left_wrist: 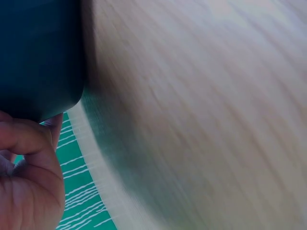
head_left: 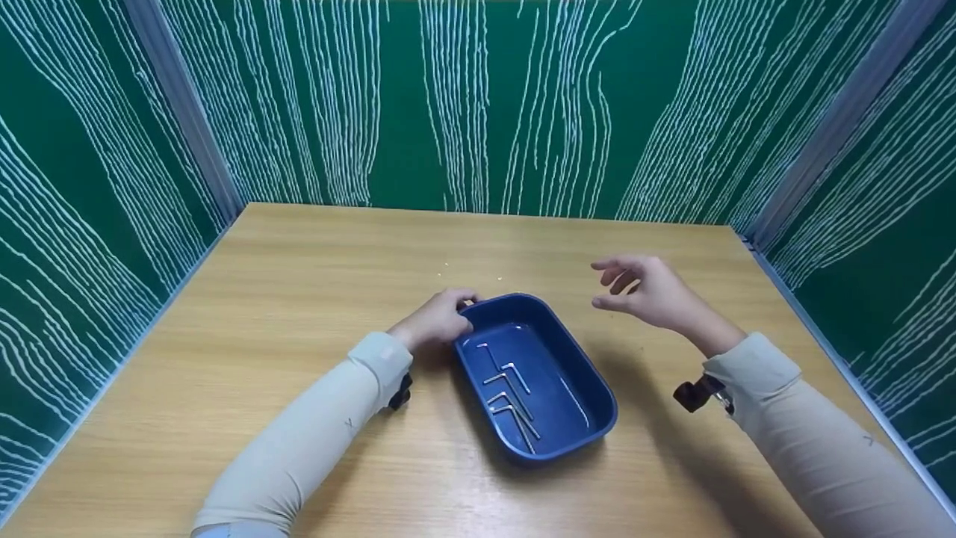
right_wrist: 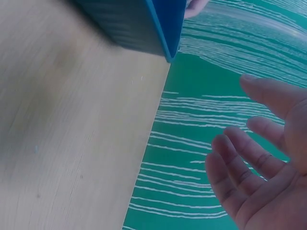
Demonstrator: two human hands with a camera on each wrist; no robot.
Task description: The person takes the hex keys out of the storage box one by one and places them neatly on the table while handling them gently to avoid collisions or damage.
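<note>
Tabletop, left hand gripping tray — hex keys inside, right hand apart

Booth-type wkspace — wood tabletop w/ green white-lined panels, grey posts @ corners.

Head view: above table, facing its far edge
Wrist views: close, steeply tilted
All share: blue tray

A blue rectangular basin with rounded corners stands open-side up at a slant, its far-left corner gripped by the left hand. Several silver L-shaped hex keys lie inside, mostly toward its left side, long arms roughly aligned.
</note>
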